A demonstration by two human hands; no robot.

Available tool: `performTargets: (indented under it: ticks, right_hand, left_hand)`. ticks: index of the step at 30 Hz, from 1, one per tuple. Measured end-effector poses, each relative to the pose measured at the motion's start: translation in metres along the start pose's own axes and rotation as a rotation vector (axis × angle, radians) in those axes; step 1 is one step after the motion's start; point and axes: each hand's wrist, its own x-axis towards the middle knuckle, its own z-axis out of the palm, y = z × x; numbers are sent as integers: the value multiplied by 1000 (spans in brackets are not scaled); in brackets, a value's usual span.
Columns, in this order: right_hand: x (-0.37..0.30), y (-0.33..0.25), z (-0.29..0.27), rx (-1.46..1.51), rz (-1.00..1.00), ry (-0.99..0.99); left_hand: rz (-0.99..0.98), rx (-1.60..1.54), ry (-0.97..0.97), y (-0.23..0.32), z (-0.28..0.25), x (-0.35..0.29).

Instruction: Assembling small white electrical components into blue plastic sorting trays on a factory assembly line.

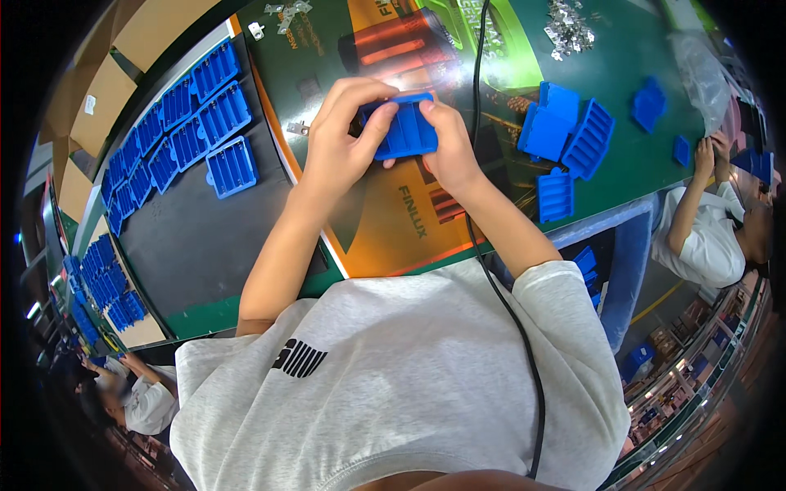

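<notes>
With both hands, holds a blue tray (412, 129) over an orange and black sheet (372, 245) on the desk (610, 65). Pinches its left part with the left hand (352, 131), with the thumb over the front and fingers curled behind; pinches its right side with the right hand (452, 147), with the thumb near the upper corner and the other fingers mostly hidden. Shows ribs on the face toward the camera; cannot tell whether anything sits inside.

Just left of the left hand, a small metal clip (297, 128). Farther left, on a black mat (221, 254), slanting rows of trays (188, 143), set close together, with one loose tray (232, 168) just beside their right end. Toward the far edge, scattered clips (286, 16) on the left and a clip heap (567, 33) on the right. Past the right hand, a black cable (477, 90), then a cluster of trays (557, 123), and well apart from it two blue pieces (649, 105). Beyond these, a clear bag (702, 78) near a co-worker's hands (711, 151). Below the near edge, on the right, a bin (632, 254) with blue parts (585, 262) inside.
</notes>
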Motion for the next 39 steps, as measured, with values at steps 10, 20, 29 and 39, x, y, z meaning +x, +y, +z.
performTargets:
  ticks: [10,20,29,39]
  right_hand:
    - [-6,0,0,-293,-120,117]
    - [-1,10,-11,-398,-123,166]
    - [5,-9,-2,0,53,14]
    - [8,-6,-5,44,48,7]
  left_hand:
    - [38,-72,-23,-1,-1,-1]
    - [-75,-128,-114,17,-17,5]
    - [27,779,-7,-44,-120,97]
    - [265,1034,-225,-96,-111,113]
